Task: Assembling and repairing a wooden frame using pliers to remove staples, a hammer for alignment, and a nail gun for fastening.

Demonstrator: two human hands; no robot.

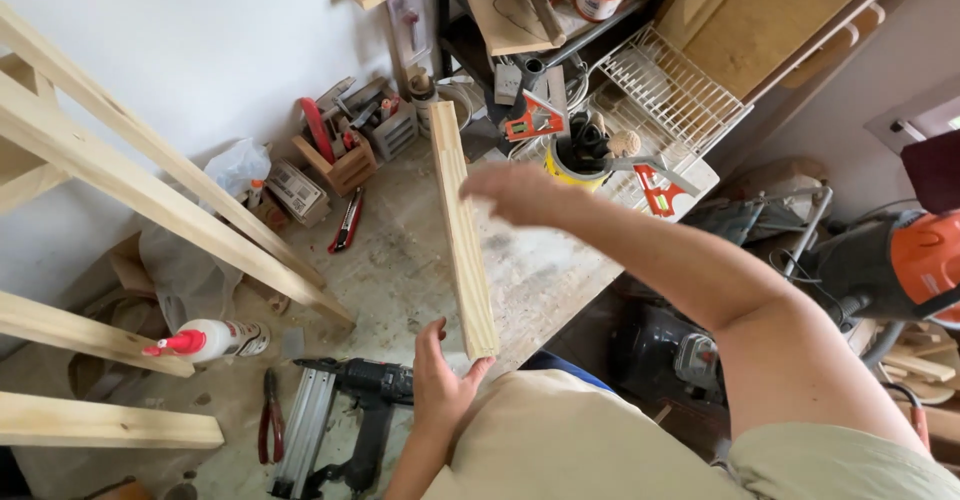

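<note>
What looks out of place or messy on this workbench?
The glue bottle lies on its side, and the wire rack sits tilted against the shelf. The left hand steadies a wooden board; nothing looks spilled.

Pale, matt bare-wood board [464, 225]

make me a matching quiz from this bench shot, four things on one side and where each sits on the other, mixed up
Things:
1. wooden board
2. glue bottle
3. nail gun
4. red-handled pliers

Places:
A. lying left of the nail gun, near the bench's front edge
B. on its side by the wooden frame, red cap pointing left
C. gripped at its near end by the left hand, right hand by its far part
D. flat on the bench just left of the left hand

Pairs: 1-C, 2-B, 3-D, 4-A
</note>
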